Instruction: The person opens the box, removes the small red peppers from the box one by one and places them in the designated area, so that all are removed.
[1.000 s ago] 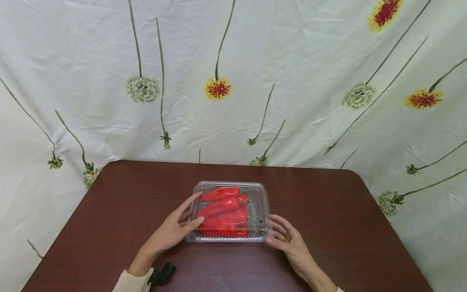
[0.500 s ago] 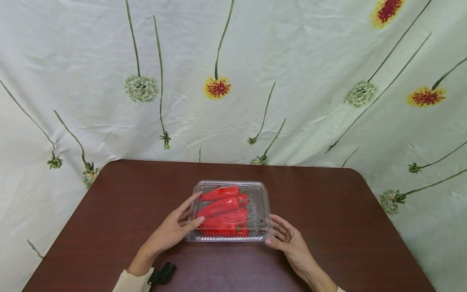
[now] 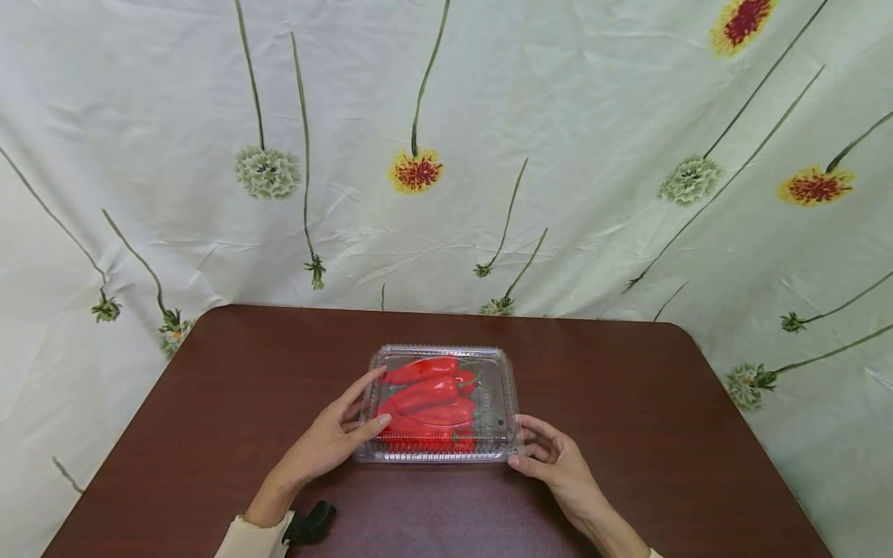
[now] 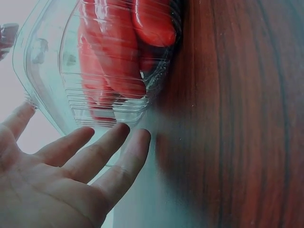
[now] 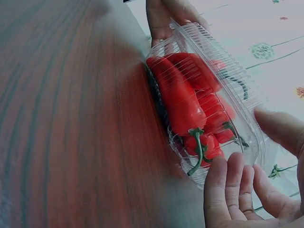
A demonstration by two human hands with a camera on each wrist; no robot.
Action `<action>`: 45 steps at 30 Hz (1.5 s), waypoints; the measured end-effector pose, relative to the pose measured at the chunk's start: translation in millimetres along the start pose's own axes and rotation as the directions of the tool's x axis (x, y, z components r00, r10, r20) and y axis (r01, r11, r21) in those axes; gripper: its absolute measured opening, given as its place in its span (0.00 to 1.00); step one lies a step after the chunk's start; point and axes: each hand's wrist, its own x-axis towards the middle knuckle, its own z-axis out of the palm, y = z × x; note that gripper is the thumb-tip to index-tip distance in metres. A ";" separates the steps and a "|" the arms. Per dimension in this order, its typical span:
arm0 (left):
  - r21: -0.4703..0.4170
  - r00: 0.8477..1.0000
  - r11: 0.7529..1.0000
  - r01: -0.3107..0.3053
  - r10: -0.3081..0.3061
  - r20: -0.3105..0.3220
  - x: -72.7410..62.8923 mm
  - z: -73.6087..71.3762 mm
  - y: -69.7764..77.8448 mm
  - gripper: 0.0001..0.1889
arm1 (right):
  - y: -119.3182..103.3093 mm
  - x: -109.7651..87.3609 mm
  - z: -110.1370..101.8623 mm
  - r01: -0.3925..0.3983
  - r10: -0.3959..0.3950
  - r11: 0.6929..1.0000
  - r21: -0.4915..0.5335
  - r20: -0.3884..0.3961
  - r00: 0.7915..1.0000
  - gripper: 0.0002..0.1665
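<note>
In the head view a clear plastic clamshell container (image 3: 494,403) with its lid down sits on the table. Several red peppers (image 3: 425,394) with green stems lie inside it. My left hand (image 3: 324,442) is at the container's left end, its spread fingers and thumb against the lid and side. In the left wrist view those fingers (image 4: 97,154) look nearly straight beside the ribbed wall. My right hand (image 3: 558,461) is at the right end, thumb by the near corner. The right wrist view has its fingers (image 5: 232,185) loosely bent by the ribbed end, with the thumb near the rim.
The dark reddish-brown table (image 3: 670,418) extends on both sides of the container. A white cloth (image 3: 586,139) with printed flowers hangs behind the far edge. A black strap-like piece (image 3: 312,523) sits at the left cuff.
My right hand's fingers have shifted very slightly at the container's right end. The container and my left hand stay where they were.
</note>
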 end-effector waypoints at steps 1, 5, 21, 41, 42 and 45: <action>0.000 1.000 1.000 0.000 0.000 0.000 0.0 0.1 -0.4 0.37 | 0.5 -0.3 0.0 0.010 -0.010 1.000 0.000 0.005 1.000 0.41; -0.005 1.000 1.000 -0.001 0.001 0.000 -0.1 0.3 -1.7 0.37 | 2.3 -1.9 2.7 0.002 -0.002 1.000 0.025 -0.001 1.000 0.39; -0.012 1.000 1.000 0.001 -0.002 -0.009 2.8 1.5 -2.2 0.38 | -4.9 -1.8 19.3 -0.028 0.024 0.999 -0.026 -0.163 0.986 0.39; -0.003 1.000 1.000 -0.013 0.013 -0.013 2.5 2.4 -5.9 0.37 | 0.7 -2.8 14.7 0.032 -0.043 0.996 -0.083 -0.134 0.990 0.28; -0.002 1.000 1.000 -0.015 0.015 -0.013 2.6 2.5 -6.1 0.37 | 1.8 -2.8 15.0 0.043 -0.056 0.995 -0.088 -0.146 0.988 0.27; 0.002 1.000 1.000 -0.015 0.015 -0.016 2.7 2.9 -6.5 0.37 | 5.5 -3.2 16.6 0.070 -0.090 0.992 -0.108 -0.187 0.978 0.23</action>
